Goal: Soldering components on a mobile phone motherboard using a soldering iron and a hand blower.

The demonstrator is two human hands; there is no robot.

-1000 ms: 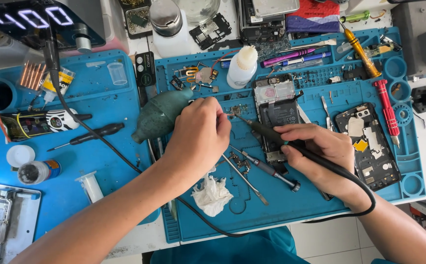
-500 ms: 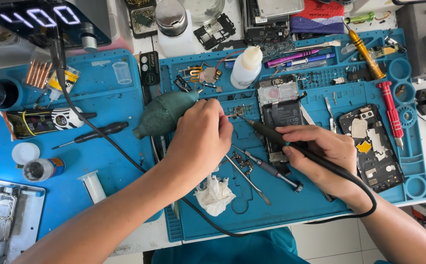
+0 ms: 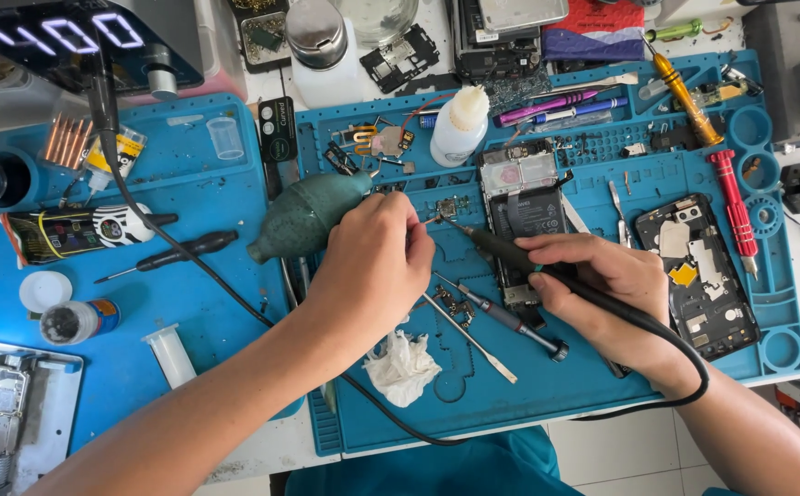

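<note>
My right hand [image 3: 602,285] grips a black soldering iron [image 3: 519,255] like a pen, its cable running off past my wrist. The iron's tip touches a small circuit part [image 3: 446,209] on the blue work mat [image 3: 547,386]. My left hand [image 3: 372,266] pinches thin tweezers whose tips hold that same small part. An opened phone [image 3: 517,197] with its battery showing lies just behind the iron. A dark green rubber air blower [image 3: 303,216] rests beside my left hand.
A second opened phone [image 3: 698,266], red [image 3: 735,216] and yellow [image 3: 680,92] screwdrivers lie at the right. A white squeeze bottle [image 3: 459,124], crumpled tissue [image 3: 404,367], loose metal tools [image 3: 501,321], a black screwdriver [image 3: 179,253] and a station with a lit display [image 3: 60,37] surround the mat.
The view has shifted slightly; both hands stay at the small part, with the iron's tip still on it and the tweezers holding it.
</note>
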